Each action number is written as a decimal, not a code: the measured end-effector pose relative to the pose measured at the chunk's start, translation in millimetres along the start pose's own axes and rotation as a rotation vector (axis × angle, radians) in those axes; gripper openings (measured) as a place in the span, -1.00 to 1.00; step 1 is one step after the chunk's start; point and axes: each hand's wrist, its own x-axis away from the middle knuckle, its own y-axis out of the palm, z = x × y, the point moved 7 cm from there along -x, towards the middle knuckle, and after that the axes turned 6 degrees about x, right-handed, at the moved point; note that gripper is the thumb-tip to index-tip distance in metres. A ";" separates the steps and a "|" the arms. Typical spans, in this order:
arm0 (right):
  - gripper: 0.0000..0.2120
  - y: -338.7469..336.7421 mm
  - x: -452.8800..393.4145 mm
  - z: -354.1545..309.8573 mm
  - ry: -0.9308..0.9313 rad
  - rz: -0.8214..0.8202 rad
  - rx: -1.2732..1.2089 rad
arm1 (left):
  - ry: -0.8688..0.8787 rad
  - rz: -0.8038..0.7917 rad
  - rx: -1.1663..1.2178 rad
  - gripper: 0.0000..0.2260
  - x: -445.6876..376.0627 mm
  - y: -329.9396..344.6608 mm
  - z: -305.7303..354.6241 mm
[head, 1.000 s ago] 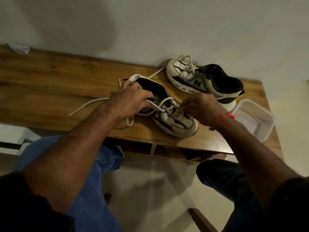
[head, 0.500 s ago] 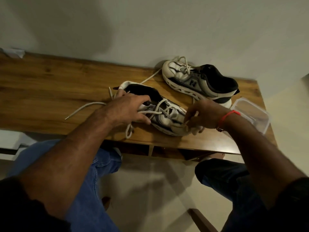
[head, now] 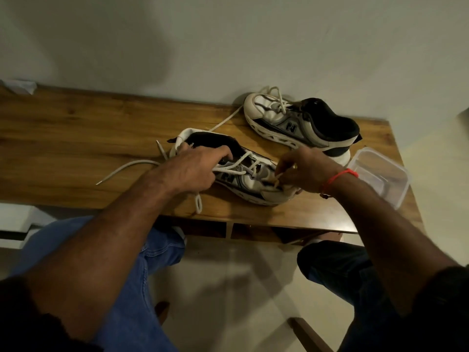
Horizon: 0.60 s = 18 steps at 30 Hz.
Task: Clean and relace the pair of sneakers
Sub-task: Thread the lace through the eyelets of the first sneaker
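Observation:
Two white, grey and black sneakers lie on a wooden table point(head: 76, 138). The near sneaker point(head: 250, 181) sits at the front edge, its toe pointing right. My left hand point(head: 195, 168) grips its collar and side, with loose white lace point(head: 127, 166) trailing out to the left from under it. My right hand point(head: 304, 171) pinches the lace at the toe-end eyelets. The second sneaker point(head: 299, 123) lies farther back by the wall, its lace loose and one end running toward the near shoe.
A clear plastic container point(head: 380, 179) stands at the table's right front corner, close to my right wrist. A crumpled white paper point(head: 20, 85) lies at the back left. The wall runs just behind the table. My knees are below the front edge.
My right hand has slid from the middle of the near sneaker's lacing down to its toe end. The left hand has kept its hold on the shoe.

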 end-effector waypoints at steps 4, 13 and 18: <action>-0.88 -1.1 -0.6 -0.9 -0.011 0.017 0.013 | 0.034 0.233 0.179 -0.68 5.5 -30.1 -3.5; -0.85 -0.2 -2.8 0.6 -0.009 0.002 0.037 | -0.214 0.563 0.422 -0.88 34.9 -99.5 -68.0; -0.85 0.1 -2.6 1.5 0.003 0.004 0.042 | -0.314 0.597 -0.052 -0.27 36.0 -94.5 -70.6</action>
